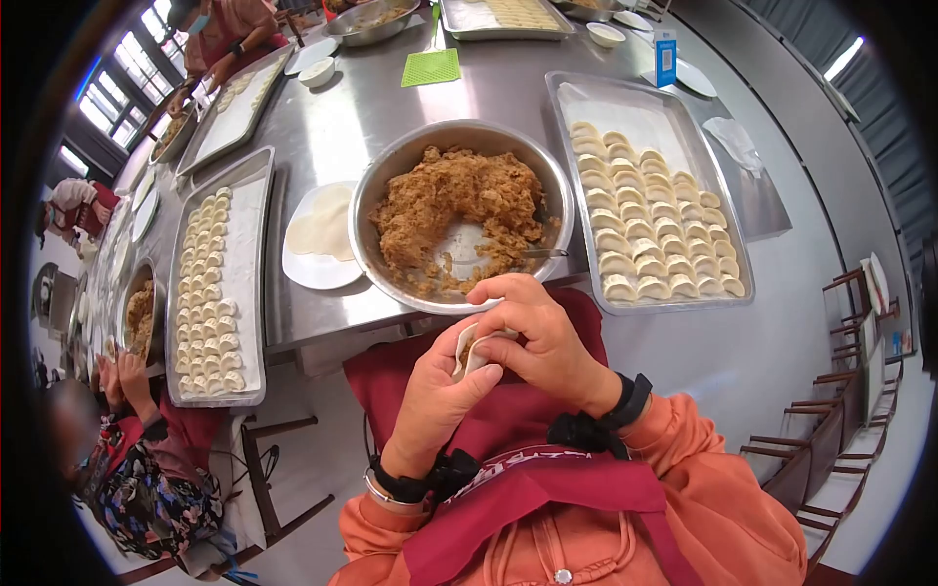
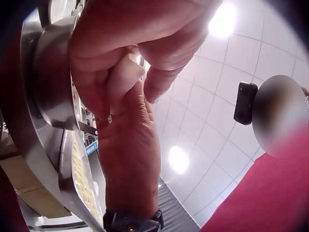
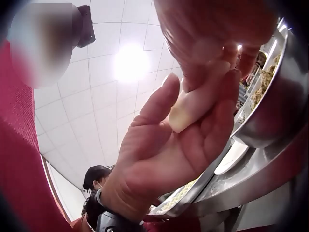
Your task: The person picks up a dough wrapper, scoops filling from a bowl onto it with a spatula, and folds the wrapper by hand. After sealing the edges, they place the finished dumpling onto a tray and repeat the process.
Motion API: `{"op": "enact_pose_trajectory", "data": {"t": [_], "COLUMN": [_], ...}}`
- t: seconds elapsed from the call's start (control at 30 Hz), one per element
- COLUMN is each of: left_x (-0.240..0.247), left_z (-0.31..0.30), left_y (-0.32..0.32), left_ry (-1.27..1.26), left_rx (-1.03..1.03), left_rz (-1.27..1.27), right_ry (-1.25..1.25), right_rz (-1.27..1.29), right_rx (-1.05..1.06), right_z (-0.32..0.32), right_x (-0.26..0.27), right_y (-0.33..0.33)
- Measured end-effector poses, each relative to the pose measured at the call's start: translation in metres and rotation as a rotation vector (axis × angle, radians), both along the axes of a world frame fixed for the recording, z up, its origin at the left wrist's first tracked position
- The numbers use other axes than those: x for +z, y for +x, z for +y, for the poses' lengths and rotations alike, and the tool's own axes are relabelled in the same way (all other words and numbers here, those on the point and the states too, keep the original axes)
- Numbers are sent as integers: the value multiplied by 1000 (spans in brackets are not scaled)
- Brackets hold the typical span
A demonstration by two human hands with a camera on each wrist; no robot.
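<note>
Holding a filled wrapper (image 1: 476, 359) between both hands, above the lap and just off the near edge of the steel table (image 1: 508, 88). Cradling it narrowly in the left hand (image 1: 442, 386), thumb against the dough; pinching its edge from above with the right hand (image 1: 532, 337). Showing brown filling at the open side, but hiding much of the far side behind the knuckles.

Probably handling as something light, soft and limp, perhaps turning slippery wherever moist filling touches the rim. Likely tearing or leaking under a hard squeeze at the belly, so calling for a hold along the doubled edges, with only a light palm beneath.

Carrying, at the table's near edge, a steel bowl (image 1: 559, 210) of brown filling (image 1: 454, 190); just to its left, a plate (image 1: 313, 279) of flat wrappers (image 1: 327, 225). Lining up dumplings on a tray (image 1: 625, 107) by the table's right edge and on another tray (image 1: 251, 220) left of the plate. Reflecting light off the bare metal around a green mesh paddle (image 1: 430, 68). Lining the room's right side with wooden chairs (image 1: 831, 449).
</note>
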State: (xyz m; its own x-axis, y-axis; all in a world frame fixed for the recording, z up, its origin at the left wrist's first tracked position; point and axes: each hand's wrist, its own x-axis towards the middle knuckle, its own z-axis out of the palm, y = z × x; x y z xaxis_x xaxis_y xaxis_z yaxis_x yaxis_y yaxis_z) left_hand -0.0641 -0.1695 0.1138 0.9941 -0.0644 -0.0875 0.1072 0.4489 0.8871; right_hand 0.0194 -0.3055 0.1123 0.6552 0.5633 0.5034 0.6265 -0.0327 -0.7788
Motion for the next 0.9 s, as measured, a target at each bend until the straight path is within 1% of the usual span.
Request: {"op": "enact_pose_trajectory", "data": {"t": [0.1, 0.27, 0.33, 0.53, 0.6, 0.63, 0.7, 0.77, 0.8, 0.83, 0.87, 0.9], "left_x": [0, 1, -1, -8, -14, -16, -20, -26, -28, -30, -31, -31], "left_z": [-1, -2, -1, -2, -5, -4, -2, -3, -4, -6, -9, -11], "left_y": [1, 0, -1, -5, -6, -7, -9, -12, -13, -16, -19, -21], "left_ry": [60, 71, 66, 113, 254, 253, 690, 731, 771, 770, 645, 520], "left_rx": [-5, -21, -38, -59, 9, 7, 48, 85, 123, 122, 181, 239], "left_rz": [26, 65, 78, 73, 7, 13, -47, -81, -118, -115, -85, -56], "right_ry": [10, 17, 77, 17, 15, 15, 4, -7, -2, 4, 3, 34], "right_rz": [31, 5, 119, 53, 33, 7, -19, -48, -40, -31, -28, 22], "right_rx": [4, 1, -22, 34, 29, 26, 17, 9, -37, -83, -82, -138], "right_z": [0, 0, 1, -4, -4, -4, -2, -2, -1, -1, -2, -3], "right_x": [-1, -4, -4, -7, -8, -9, -14, -17, -17, -18, -21, -24], "right_y": [-1, -3, -6, -8, -10, -12, -15, -18, -21, -23, -26, -28]}}
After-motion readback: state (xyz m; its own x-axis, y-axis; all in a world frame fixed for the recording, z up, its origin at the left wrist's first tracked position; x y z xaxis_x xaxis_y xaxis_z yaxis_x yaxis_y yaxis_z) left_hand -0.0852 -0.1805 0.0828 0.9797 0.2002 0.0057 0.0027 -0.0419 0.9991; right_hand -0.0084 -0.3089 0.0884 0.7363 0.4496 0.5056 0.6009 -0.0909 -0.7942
